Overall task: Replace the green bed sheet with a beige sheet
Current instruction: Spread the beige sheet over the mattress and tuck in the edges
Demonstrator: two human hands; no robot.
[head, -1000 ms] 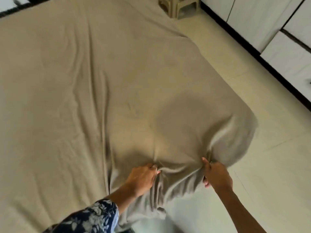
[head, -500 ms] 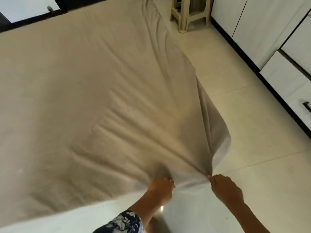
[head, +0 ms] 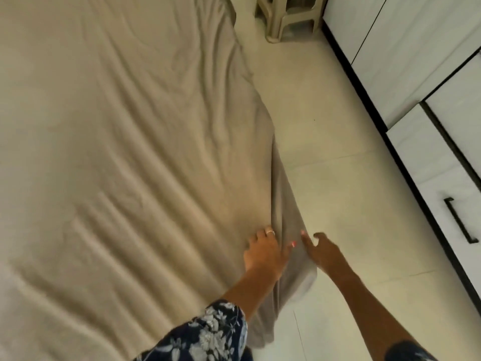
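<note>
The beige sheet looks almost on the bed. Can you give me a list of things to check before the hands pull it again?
1. Beige sheet covers the bed top: ok.
2. Sheet lies smooth: not ok, long ripples run across it.
3. Corner hangs down over the bed's edge: ok.
4. Left hand rests on the sheet at the corner: ok.
5. Right hand has a grip: not ok, fingers look open beside the hanging cloth.
6. Green sheet gone from the bed: cannot tell, none shows.

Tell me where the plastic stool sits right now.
In the head view, the beige plastic stool stands on the floor at the top edge, right of the beige sheet and left of the white cabinets.
</note>
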